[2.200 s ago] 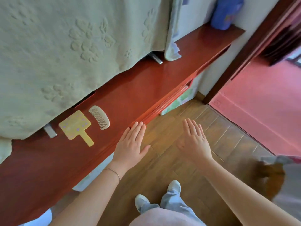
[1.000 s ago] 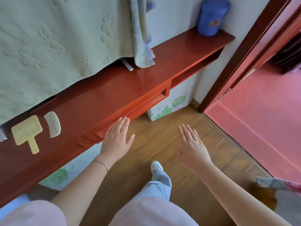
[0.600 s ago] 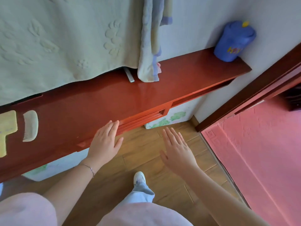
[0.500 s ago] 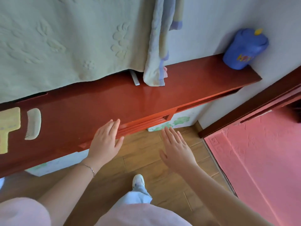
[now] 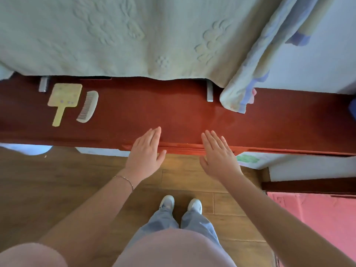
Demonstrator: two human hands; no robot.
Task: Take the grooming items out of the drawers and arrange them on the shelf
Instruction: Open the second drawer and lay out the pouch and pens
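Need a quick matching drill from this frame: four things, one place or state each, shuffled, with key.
1. yellow paddle brush
2. comb
3. left hand
4. striped towel

A. hangs down, its end at the shelf
B. open and empty, at the shelf's front edge
C. flat on the shelf, farthest left
D. flat on the shelf, just right of the brush

Pairs: 1-C, 2-D, 3-B, 4-A

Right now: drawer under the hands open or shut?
Shut: drawer front sits flush under the shelf edge; both hands flat, empty.
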